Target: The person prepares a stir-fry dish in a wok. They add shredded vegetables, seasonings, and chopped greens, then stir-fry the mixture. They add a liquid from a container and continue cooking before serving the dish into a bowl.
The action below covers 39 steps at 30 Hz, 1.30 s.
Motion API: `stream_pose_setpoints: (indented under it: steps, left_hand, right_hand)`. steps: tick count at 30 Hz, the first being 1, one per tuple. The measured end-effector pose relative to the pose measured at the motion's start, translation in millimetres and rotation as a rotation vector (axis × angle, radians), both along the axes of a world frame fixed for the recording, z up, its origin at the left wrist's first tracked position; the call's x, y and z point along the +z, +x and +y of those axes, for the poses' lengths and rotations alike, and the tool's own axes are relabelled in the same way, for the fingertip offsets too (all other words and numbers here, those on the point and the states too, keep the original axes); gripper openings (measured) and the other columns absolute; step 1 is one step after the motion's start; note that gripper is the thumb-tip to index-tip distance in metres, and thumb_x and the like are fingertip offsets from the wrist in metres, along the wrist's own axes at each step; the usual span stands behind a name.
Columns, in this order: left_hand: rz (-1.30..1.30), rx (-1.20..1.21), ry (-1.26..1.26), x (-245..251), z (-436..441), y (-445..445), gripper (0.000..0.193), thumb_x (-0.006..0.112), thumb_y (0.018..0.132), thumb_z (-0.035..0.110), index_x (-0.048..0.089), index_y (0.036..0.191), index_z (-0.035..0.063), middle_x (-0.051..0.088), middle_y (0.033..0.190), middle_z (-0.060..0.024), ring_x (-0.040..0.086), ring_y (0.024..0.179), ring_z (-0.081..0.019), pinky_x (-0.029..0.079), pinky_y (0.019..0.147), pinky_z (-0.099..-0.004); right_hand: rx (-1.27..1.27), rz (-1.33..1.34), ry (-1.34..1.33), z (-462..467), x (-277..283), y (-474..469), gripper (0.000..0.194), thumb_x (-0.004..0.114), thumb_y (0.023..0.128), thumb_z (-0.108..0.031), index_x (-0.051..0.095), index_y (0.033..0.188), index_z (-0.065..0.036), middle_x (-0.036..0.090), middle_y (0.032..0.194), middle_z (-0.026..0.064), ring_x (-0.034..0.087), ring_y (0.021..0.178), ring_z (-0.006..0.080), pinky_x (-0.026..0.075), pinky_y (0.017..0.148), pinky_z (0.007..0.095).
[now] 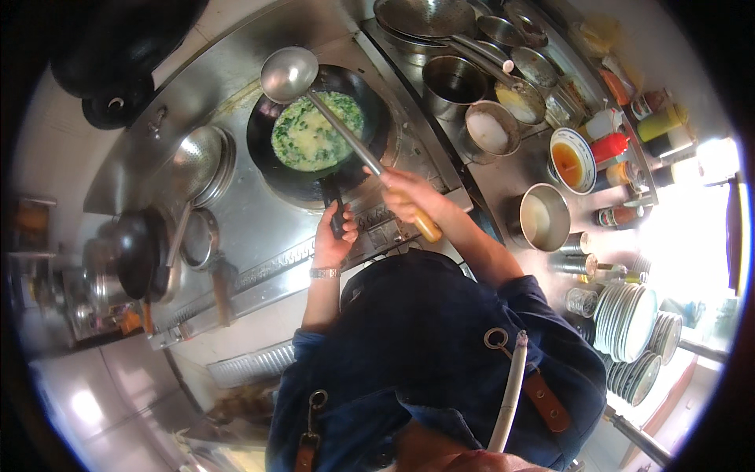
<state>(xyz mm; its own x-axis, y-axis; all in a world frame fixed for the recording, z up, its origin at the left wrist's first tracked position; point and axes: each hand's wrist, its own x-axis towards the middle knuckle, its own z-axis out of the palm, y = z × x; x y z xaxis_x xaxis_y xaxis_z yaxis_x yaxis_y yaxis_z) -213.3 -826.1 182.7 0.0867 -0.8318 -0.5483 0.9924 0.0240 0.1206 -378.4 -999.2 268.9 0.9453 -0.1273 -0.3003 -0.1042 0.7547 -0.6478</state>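
Observation:
A black wok sits on the stove's burner, holding a yellow, egg-like mixture with chopped greens in its bowl. Around the wok's dark handle, my left hand is closed. My right hand grips the long shaft of a metal ladle near its wooden end. The ladle's bowl is above the wok's far left rim, and its shaft crosses over the food. Nothing can be seen inside the ladle.
A perforated strainer rests on the steel stovetop at the left, with a dark pan beyond. On the right counter stand several pots, a patterned bowl of orange-brown liquid, a pot of pale liquid, bottles and stacked plates.

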Motion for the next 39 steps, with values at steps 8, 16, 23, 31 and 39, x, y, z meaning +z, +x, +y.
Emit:
stream_pose_setpoints:
  steps: [8, 16, 23, 31, 39]
  left_hand:
    - [0.015, -0.008, -0.04, 0, 1, 2, 0.033, 0.058, 0.093, 0.032, 0.055, 0.105, 0.0013, 0.055, 0.077, -0.0007, 0.047, 0.058, -0.0109, 0.034, 0.043, -0.0232]
    - [-0.006, -0.008, 0.011, 6, 2, 1, 0.03, 0.058, 0.093, 0.031, 0.056, 0.102, 0.0026, 0.055, 0.077, -0.0022, 0.047, 0.057, -0.0119, 0.034, 0.043, -0.0237]
    - [-0.026, -0.005, 0.015, 12, 1, 0, 0.034, 0.057, 0.094, 0.033, 0.056, 0.104, 0.0006, 0.055, 0.077, -0.0028, 0.047, 0.058, -0.0118, 0.034, 0.042, -0.0237]
    - [-0.015, -0.023, 0.008, 13, 1, 3, 0.036, 0.055, 0.095, 0.032, 0.054, 0.109, -0.0008, 0.053, 0.077, -0.0026, 0.046, 0.058, -0.0113, 0.035, 0.044, -0.0236]
    - [-0.016, -0.027, 0.031, 14, 1, 4, 0.033, 0.056, 0.094, 0.033, 0.057, 0.105, 0.0015, 0.055, 0.075, -0.0028, 0.046, 0.057, -0.0111, 0.035, 0.043, -0.0233]
  right_hand:
    - [-0.473, 0.248, -0.33, 1, 21, -112, 0.047, 0.052, 0.097, -0.023, 0.038, 0.139, -0.006, 0.039, 0.059, -0.0039, 0.038, 0.04, 0.0065, 0.034, 0.035, 0.0219]
    - [-0.701, 0.451, -0.512, -21, 41, -200, 0.044, 0.05, 0.098, -0.024, 0.042, 0.138, -0.007, 0.042, 0.059, -0.0027, 0.04, 0.037, 0.0059, 0.033, 0.031, 0.0209]
    - [-0.662, 0.685, -0.588, 28, 43, -245, 0.051, 0.052, 0.096, -0.024, 0.038, 0.143, -0.007, 0.042, 0.056, -0.0024, 0.04, 0.038, 0.0066, 0.034, 0.033, 0.0222]
    - [-0.625, 0.757, -0.629, 34, 34, -234, 0.048, 0.052, 0.096, -0.021, 0.041, 0.14, -0.006, 0.044, 0.056, -0.0013, 0.042, 0.039, 0.0079, 0.036, 0.033, 0.0243]
    - [-0.575, 0.722, -0.395, 18, 66, -234, 0.043, 0.053, 0.095, -0.023, 0.047, 0.133, -0.005, 0.045, 0.061, -0.0019, 0.041, 0.039, 0.0072, 0.037, 0.033, 0.0244]
